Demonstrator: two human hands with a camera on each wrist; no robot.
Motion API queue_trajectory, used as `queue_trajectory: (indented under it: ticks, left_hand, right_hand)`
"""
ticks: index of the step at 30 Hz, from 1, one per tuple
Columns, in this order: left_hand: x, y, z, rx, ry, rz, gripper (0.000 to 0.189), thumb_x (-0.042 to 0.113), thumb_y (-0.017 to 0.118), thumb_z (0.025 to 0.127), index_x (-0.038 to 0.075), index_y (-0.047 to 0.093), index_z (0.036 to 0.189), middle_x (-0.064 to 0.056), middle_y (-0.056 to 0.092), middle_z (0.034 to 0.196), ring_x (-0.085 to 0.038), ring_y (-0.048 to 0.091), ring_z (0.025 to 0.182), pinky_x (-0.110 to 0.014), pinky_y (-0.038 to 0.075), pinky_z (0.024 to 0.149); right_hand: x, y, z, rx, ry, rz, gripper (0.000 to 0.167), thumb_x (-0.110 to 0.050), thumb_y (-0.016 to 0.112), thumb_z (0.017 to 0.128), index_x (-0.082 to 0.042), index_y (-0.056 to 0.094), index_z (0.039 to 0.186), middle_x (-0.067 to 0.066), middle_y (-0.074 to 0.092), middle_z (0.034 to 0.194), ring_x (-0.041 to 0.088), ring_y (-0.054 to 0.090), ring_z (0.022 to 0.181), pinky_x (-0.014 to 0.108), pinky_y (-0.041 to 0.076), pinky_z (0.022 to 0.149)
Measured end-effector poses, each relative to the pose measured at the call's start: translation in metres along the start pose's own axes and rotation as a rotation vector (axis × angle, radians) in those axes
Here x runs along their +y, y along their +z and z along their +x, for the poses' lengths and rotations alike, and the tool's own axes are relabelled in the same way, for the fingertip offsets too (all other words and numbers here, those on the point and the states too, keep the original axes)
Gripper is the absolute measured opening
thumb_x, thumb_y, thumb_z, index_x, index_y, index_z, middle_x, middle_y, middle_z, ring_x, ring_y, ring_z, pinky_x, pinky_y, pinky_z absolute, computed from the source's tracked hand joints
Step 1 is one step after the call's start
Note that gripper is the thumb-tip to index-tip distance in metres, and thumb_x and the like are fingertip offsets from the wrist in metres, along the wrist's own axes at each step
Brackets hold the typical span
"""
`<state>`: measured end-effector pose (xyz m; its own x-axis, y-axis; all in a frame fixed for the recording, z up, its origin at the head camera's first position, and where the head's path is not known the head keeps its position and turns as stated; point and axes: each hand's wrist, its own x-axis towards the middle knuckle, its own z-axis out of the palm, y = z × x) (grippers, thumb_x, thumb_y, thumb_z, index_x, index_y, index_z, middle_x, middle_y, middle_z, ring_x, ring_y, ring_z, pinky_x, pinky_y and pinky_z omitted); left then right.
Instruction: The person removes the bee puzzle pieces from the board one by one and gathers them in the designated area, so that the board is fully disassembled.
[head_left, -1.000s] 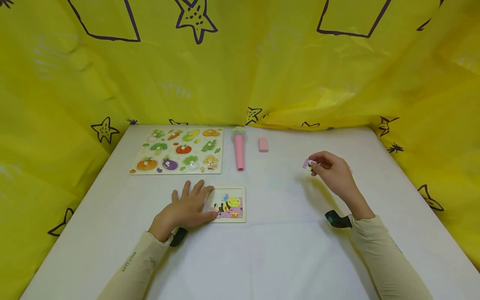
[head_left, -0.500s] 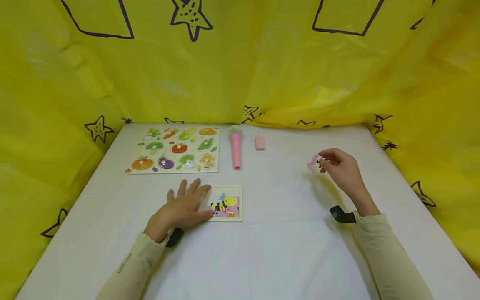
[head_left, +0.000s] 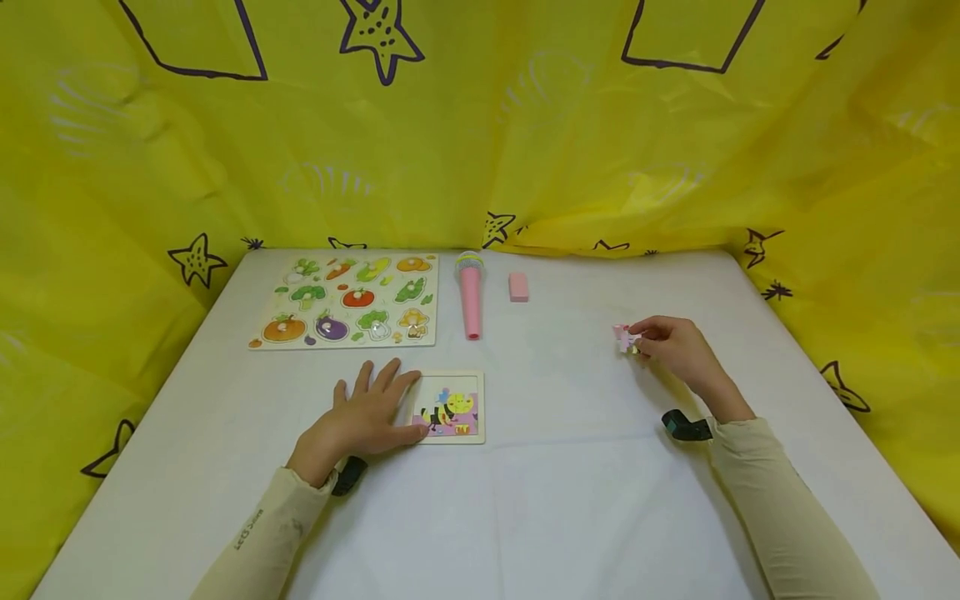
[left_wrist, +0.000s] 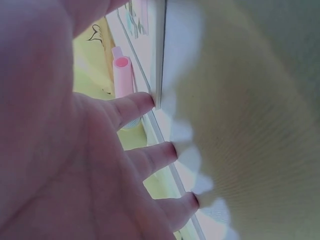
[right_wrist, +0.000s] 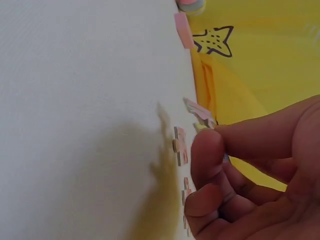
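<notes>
My left hand (head_left: 363, 421) rests with spread fingers on the left side of a small framed jigsaw puzzle (head_left: 481, 408), thumb over its lower edge. A partly filled bee picture lies inside the frame; the hand hides its left part. In the left wrist view, the fingertips (left_wrist: 170, 150) touch down beside the frame's edge (left_wrist: 159, 65). To the right, my right hand (head_left: 682, 354) pinches a pink and yellow puzzle piece (right_wrist: 199, 109) between thumb and forefinger. Several loose puzzle pieces (right_wrist: 181, 146) lie close by that hand in the right wrist view, mostly hidden by it from above.
A vegetable peg puzzle board (head_left: 390, 312) lies at the back left of the white table (head_left: 555, 517). Beside it are a pink toy microphone (head_left: 470, 300) and a pink block (head_left: 518, 287). Yellow patterned cloth (head_left: 450, 150) hangs behind and along both sides.
My right hand has drifted slightly right, then dipped nearer the table, and the piece in its fingers has turned. The left hand keeps its place on the frame; the head view has shifted slightly.
</notes>
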<state>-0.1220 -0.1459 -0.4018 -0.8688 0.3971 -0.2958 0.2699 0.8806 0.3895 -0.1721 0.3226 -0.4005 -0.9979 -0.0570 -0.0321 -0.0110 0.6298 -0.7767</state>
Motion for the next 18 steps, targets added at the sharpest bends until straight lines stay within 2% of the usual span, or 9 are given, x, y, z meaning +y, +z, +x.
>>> queue_trajectory:
  ticks: [5, 10, 18]
  left_hand:
    - [-0.0002, 0.0003, -0.0002, -0.001, -0.002, -0.001, 0.089, 0.054, 0.072, 0.098, 0.011, 0.035, 0.167, -0.024, 0.015, 0.175, -0.060, 0.004, 0.157, -0.086, 0.005, 0.113]
    - [0.0002, -0.0005, -0.0002, 0.000, -0.004, 0.006, 0.089, 0.054, 0.073, 0.098, 0.012, 0.036, 0.167, -0.024, 0.015, 0.175, -0.060, 0.004, 0.157, -0.086, 0.006, 0.113]
    - [0.0006, -0.0009, -0.0011, 0.008, 0.005, -0.005, 0.088, 0.054, 0.073, 0.097, 0.011, 0.037, 0.166, -0.024, 0.016, 0.175, -0.060, 0.005, 0.156, -0.086, 0.006, 0.113]
  right_hand:
    - [0.0040, 0.0016, 0.0036, -0.050, 0.054, -0.023, 0.025, -0.004, 0.067, 0.103, 0.013, 0.065, 0.120, 0.010, 0.068, 0.087, 0.020, 0.061, 0.072, 0.027, 0.051, 0.062]
    - [0.0050, 0.0009, 0.0048, -0.067, 0.096, -0.034, 0.021, -0.006, 0.070, 0.102, 0.011, 0.061, 0.111, 0.010, 0.068, 0.088, 0.018, 0.061, 0.073, 0.025, 0.052, 0.063]
    - [0.0048, -0.0011, 0.0053, -0.035, 0.055, -0.147, 0.019, -0.007, 0.071, 0.099, 0.009, 0.065, 0.107, 0.011, 0.068, 0.087, 0.018, 0.061, 0.070, 0.027, 0.049, 0.062]
